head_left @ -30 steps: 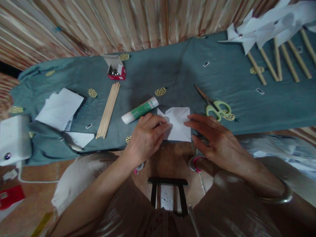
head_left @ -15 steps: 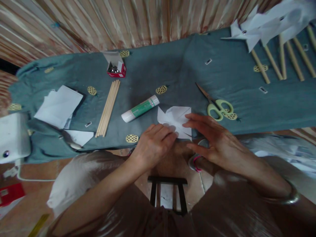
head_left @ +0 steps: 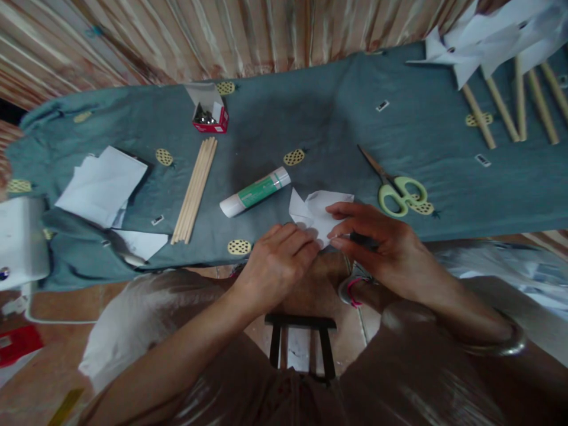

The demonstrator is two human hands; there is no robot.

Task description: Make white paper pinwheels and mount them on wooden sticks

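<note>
A white paper pinwheel piece lies at the table's front edge, one pointed flap standing up at its left. My left hand is closed on its lower left part, fingers bunched together over the middle. My right hand pinches the lower right corner of the paper between thumb and fingers. Just beyond my left hand is a glue stick with a green label. Scissors with light green handles lie past my right hand, their blades pointing away.
Thin wooden sticks lie left of the glue stick, below a small red box of metal pins. A stack of white paper is farther left. Finished paper pinwheels on sticks lie at the far right. A white device stands at the left edge.
My right hand's fingers, spread beside the paper before, have closed on its lower right corner and lifted it inward. My left hand stays in place on the paper.
</note>
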